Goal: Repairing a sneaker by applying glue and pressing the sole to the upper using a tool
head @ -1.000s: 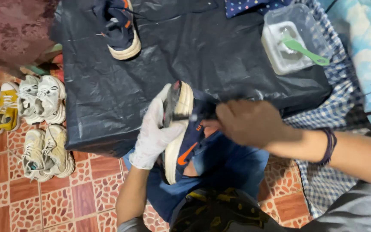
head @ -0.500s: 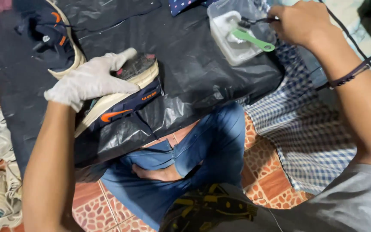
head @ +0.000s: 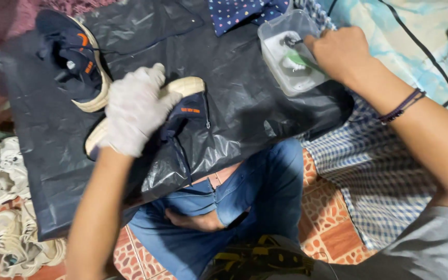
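Note:
My left hand (head: 133, 109), in a white glove, grips a navy sneaker (head: 182, 106) with a cream sole and orange marks, holding it on a black plastic sheet (head: 234, 93) over my lap. My right hand (head: 338, 52) holds a thin dark brush (head: 290, 40) with its tip dipped into a clear plastic tub (head: 291, 52) of whitish liquid. A green brush (head: 302, 62) lies in the same tub. The matching navy sneaker (head: 73, 57) rests on the sheet at the upper left.
White sneakers (head: 6, 207) lie on the red patterned floor tiles at the left. A blue checked cloth (head: 369, 171) covers the floor at the right, with a dotted navy cloth (head: 239, 11) at the top.
My right hand went from the sneaker up to the tub and now dips the brush in the liquid. My left hand turned the sneaker over, sole side up.

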